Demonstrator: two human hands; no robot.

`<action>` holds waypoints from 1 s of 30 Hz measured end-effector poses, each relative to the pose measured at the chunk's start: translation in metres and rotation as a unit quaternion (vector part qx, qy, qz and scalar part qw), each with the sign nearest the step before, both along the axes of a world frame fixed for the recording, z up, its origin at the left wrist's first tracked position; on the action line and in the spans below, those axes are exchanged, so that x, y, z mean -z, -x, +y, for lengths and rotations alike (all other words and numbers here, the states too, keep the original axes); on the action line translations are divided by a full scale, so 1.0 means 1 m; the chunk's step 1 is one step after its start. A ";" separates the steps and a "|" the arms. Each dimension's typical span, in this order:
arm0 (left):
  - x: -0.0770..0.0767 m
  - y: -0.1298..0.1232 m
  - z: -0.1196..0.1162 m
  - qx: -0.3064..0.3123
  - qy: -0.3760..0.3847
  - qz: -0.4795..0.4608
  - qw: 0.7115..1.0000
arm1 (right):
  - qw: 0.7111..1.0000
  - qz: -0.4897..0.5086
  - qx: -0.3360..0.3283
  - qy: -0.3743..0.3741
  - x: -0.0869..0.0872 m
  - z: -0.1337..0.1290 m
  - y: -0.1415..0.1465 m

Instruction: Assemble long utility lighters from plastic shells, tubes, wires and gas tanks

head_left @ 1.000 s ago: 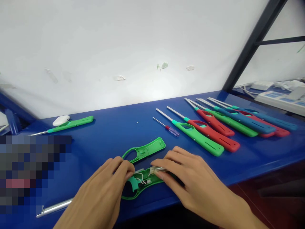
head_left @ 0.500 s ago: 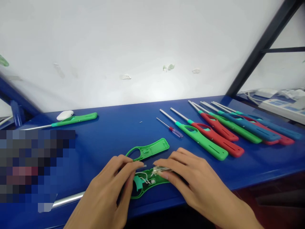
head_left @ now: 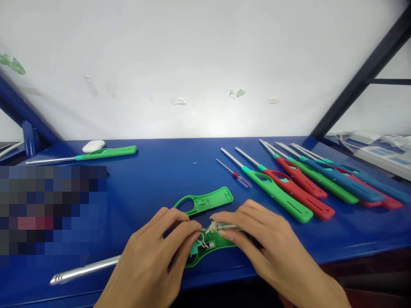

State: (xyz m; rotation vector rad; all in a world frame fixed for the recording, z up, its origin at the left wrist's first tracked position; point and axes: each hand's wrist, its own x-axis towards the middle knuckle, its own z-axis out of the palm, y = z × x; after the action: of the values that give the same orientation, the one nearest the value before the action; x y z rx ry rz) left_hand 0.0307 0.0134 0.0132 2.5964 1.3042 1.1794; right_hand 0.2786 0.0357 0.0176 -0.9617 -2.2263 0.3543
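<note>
My right hand pinches a clear fuel tank between thumb and fingers, above the lower half of an opened green lighter. Facing its valve end, my left hand has thumb and forefinger closed beside thin white tubing; a small pale tip shows there, too small to name. The lower green lighter half holds a teal trigger and white wires, partly covered by my hands. Its metal barrel sticks out left beneath my left hand. Just behind lies the other green handle half, inner side up.
A screwdriver with a purple handle lies behind my right hand. Several red, green and blue lighters fan out at the right. A green lighter and a white case lie far left. A tiny metal pin rests mid-table.
My left fingertips have moved right and down, closer to the fuel tank's valve end, and are pressed together. My right hand still holds the tank. The view has shifted slightly.
</note>
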 end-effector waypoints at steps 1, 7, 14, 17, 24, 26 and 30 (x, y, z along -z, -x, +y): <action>-0.001 0.000 0.000 0.001 -0.001 0.001 1.000 | 1.000 0.000 -0.002 0.002 0.000 0.000 0.000; -0.002 -0.001 0.001 0.007 -0.003 0.012 1.000 | 1.000 -0.004 -0.011 0.005 -0.002 0.000 0.000; 0.000 -0.001 -0.001 0.003 -0.002 0.013 1.000 | 1.000 -0.002 -0.016 0.004 -0.001 0.000 0.000; -0.002 -0.001 -0.002 0.002 -0.001 0.012 1.000 | 1.000 0.004 -0.015 -0.004 -0.001 0.000 0.001; -0.003 -0.002 -0.001 0.013 -0.005 0.020 1.000 | 1.000 0.017 -0.003 -0.012 -0.004 0.000 0.001; -0.002 0.000 -0.001 0.019 -0.007 0.032 0.999 | 1.000 0.013 -0.004 -0.010 -0.004 0.000 0.001; 0.000 0.002 0.000 0.010 0.011 0.037 0.999 | 1.000 0.004 -0.007 -0.003 -0.003 0.000 0.001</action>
State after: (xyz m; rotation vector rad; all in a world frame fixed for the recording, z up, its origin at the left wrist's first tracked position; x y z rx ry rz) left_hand 0.0291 0.0130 0.0128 2.6561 1.2924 1.0698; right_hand 0.2776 0.0355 0.0205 -0.9394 -2.2274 0.3564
